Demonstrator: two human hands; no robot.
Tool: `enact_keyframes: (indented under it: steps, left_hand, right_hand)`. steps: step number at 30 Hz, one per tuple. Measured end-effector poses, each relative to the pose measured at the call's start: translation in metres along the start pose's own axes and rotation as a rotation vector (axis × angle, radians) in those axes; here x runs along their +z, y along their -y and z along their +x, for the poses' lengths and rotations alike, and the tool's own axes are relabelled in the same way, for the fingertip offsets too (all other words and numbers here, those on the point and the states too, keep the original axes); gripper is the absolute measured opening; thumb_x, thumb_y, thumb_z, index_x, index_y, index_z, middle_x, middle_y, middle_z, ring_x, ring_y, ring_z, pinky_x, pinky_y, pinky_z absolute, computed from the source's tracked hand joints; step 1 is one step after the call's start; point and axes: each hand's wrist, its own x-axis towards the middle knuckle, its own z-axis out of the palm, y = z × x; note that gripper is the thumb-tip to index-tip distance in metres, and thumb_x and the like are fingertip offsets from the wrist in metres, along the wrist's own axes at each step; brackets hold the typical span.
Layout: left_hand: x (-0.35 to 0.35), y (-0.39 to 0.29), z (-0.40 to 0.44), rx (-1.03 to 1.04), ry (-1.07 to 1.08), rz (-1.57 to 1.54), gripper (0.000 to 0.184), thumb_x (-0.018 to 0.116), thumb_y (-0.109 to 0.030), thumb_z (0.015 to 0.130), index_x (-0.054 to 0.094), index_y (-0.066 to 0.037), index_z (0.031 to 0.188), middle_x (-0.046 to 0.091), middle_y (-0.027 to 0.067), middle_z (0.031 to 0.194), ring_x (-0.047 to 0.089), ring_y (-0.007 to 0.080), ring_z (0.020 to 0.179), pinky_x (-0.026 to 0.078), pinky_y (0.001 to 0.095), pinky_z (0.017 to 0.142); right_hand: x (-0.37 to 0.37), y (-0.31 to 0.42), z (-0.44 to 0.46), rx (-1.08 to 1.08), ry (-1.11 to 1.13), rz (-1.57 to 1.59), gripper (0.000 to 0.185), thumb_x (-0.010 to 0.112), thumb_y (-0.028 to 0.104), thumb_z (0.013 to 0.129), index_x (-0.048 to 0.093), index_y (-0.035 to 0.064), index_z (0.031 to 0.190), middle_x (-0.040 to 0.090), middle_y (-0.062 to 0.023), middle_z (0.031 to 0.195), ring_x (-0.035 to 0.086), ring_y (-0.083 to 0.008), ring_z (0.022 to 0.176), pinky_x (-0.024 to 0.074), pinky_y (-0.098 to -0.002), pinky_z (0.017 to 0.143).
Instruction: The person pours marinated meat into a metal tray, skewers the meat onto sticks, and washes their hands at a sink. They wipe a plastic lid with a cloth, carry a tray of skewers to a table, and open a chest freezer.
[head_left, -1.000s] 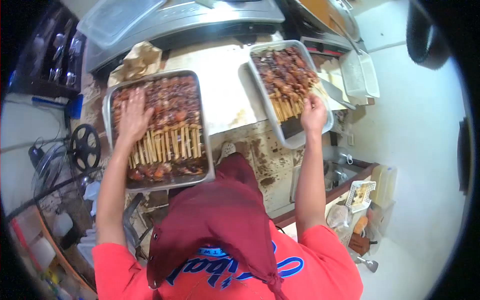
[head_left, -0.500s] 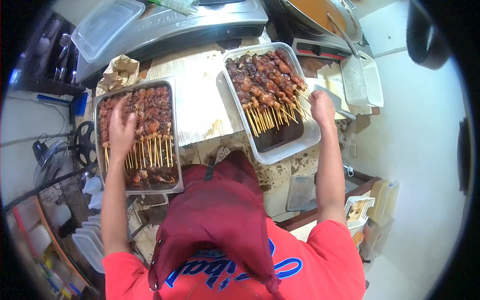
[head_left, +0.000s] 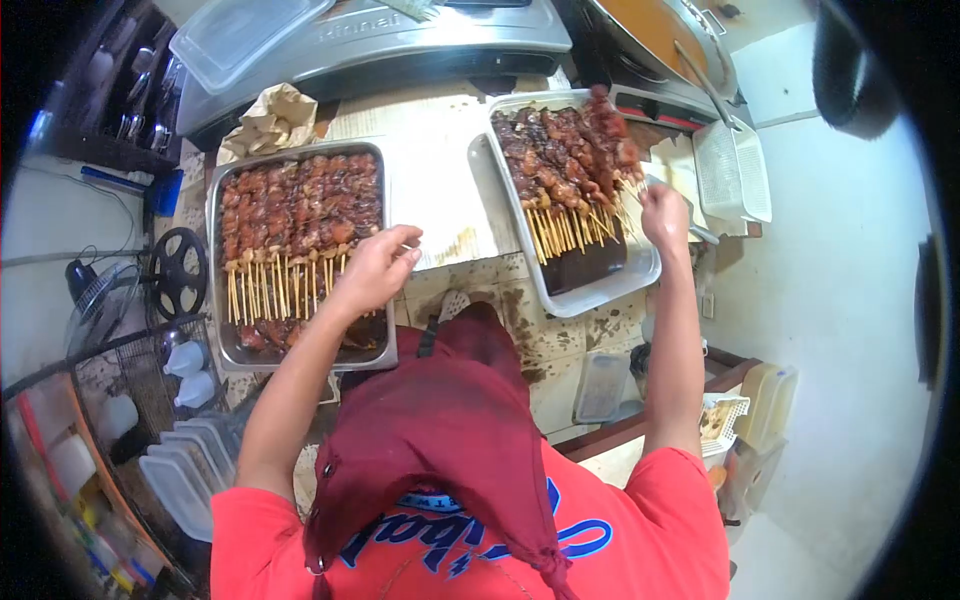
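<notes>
Skewers of dark marinated meat (head_left: 545, 160) lie in a clear plastic container (head_left: 596, 298), with their bare sticks toward me and dark liquid at the near end. At the container's right side, my right hand (head_left: 665, 216) is closed around the stick ends of a few meat skewers (head_left: 610, 150), which are partly raised above the rest. More meat skewers (head_left: 300, 200) fill a metal tray (head_left: 385, 205) on the left, their sticks also pointing toward me. Over that tray's right edge, my left hand (head_left: 378, 270) is open with nothing in it, fingers pointing right.
A crumpled brown paper bag (head_left: 270, 120) sits behind the metal tray. Farther back are a gas stove (head_left: 440, 40) with a plastic lid (head_left: 240, 40) on it, and a pan of orange sauce (head_left: 645, 35) with a ladle handle (head_left: 705, 85). A white basket (head_left: 735, 170) stands at right.
My left hand has moved right and nearer, from above the meat in the metal tray to its right edge. My right hand has raised the meat ends of some skewers. The view has shifted slightly.
</notes>
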Motion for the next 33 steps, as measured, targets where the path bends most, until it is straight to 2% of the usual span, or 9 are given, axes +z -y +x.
enact_keyframes:
  steps: [4,6,15,21,24,25,29,32,33]
  left_hand:
    - [0.006,-0.017,-0.008,-0.002,0.095,-0.260,0.028,0.059,-0.016,0.085,0.058,0.001,0.108,0.063,0.0089,0.096,0.060,0.0137,0.087,0.049,0.0292,0.078]
    - [0.014,-0.022,-0.013,-0.009,0.134,-0.401,0.028,0.059,-0.018,0.086,0.060,0.000,0.107,0.064,0.0072,0.096,0.059,0.0128,0.086,0.048,0.0287,0.079]
    - [-0.017,0.049,-0.058,-0.184,-0.253,-0.847,0.008,0.060,-0.006,0.084,0.062,0.001,0.088,0.061,0.0003,0.079,0.053,0.0055,0.071,0.044,0.0217,0.065]
    - [-0.078,0.092,-0.078,-0.204,-0.507,-0.095,0.016,0.064,-0.013,0.079,0.062,0.002,0.076,0.059,0.0081,0.060,0.052,0.0116,0.054,0.042,0.0295,0.051]
    - [-0.083,0.097,-0.080,-0.241,-0.526,-0.028,0.016,0.063,-0.013,0.080,0.061,0.001,0.074,0.060,0.0082,0.061,0.053,0.0116,0.054,0.043,0.0290,0.052]
    - [-0.081,0.104,-0.075,-0.218,-0.551,-0.012,0.015,0.063,-0.013,0.079,0.060,0.001,0.073,0.061,0.0129,0.061,0.058,0.0191,0.055,0.045,0.0330,0.053]
    - [-0.074,0.110,-0.062,-0.242,-0.544,0.151,0.015,0.061,-0.015,0.079,0.060,0.000,0.075,0.060,0.0218,0.069,0.059,0.0413,0.070,0.045,0.0475,0.063]
    - [-0.076,0.108,-0.059,-0.216,-0.584,0.186,0.017,0.061,-0.017,0.079,0.060,0.000,0.074,0.061,0.0220,0.071,0.059,0.0406,0.071,0.046,0.0472,0.064]
    - [-0.077,0.107,-0.060,-0.211,-0.563,0.195,0.019,0.062,-0.018,0.079,0.060,0.001,0.074,0.061,0.0216,0.070,0.060,0.0392,0.069,0.046,0.0457,0.062]
  right_hand:
    - [-0.009,0.072,-0.071,0.334,0.155,0.908,0.020,0.061,0.019,0.086,0.063,-0.0016,0.086,0.055,0.0012,0.066,0.041,-0.0078,0.056,0.0365,-0.0242,0.052]
    - [0.005,0.124,-0.108,0.268,0.190,1.087,0.019,0.058,0.016,0.089,0.062,-0.0025,0.089,0.052,0.0051,0.071,0.041,-0.0031,0.061,0.0337,-0.0191,0.053]
    - [0.099,0.310,-0.200,0.239,0.397,1.410,0.016,0.055,0.011,0.090,0.062,-0.0025,0.095,0.059,0.0010,0.080,0.048,-0.0048,0.071,0.0405,-0.0202,0.062]
    - [0.095,0.350,-0.204,0.365,0.618,1.395,0.016,0.054,0.015,0.091,0.063,0.0033,0.099,0.053,0.0050,0.070,0.042,-0.0013,0.056,0.0340,-0.0164,0.049]
    - [0.111,0.359,-0.202,0.309,0.563,1.326,0.018,0.053,0.014,0.091,0.064,0.0001,0.093,0.054,0.0040,0.065,0.044,-0.0045,0.056,0.0380,-0.0230,0.050]
    - [0.128,0.361,-0.200,0.156,0.419,1.158,0.018,0.055,0.015,0.088,0.064,-0.0006,0.085,0.055,-0.0028,0.059,0.050,-0.0126,0.054,0.0408,-0.0313,0.051]
    - [0.181,0.366,-0.183,-0.001,0.562,0.829,0.021,0.053,0.015,0.091,0.061,-0.0017,0.081,0.051,-0.0001,0.059,0.052,-0.0087,0.054,0.0413,-0.0263,0.043]
    - [0.167,0.378,-0.180,0.064,0.509,0.831,0.025,0.057,0.019,0.084,0.055,-0.0020,0.070,0.057,-0.0233,0.067,0.057,-0.0400,0.066,0.0438,-0.0432,0.062]
    - [0.159,0.383,-0.181,0.016,0.474,0.782,0.025,0.057,0.019,0.084,0.056,-0.0021,0.070,0.057,-0.0235,0.068,0.057,-0.0406,0.068,0.0439,-0.0442,0.063]
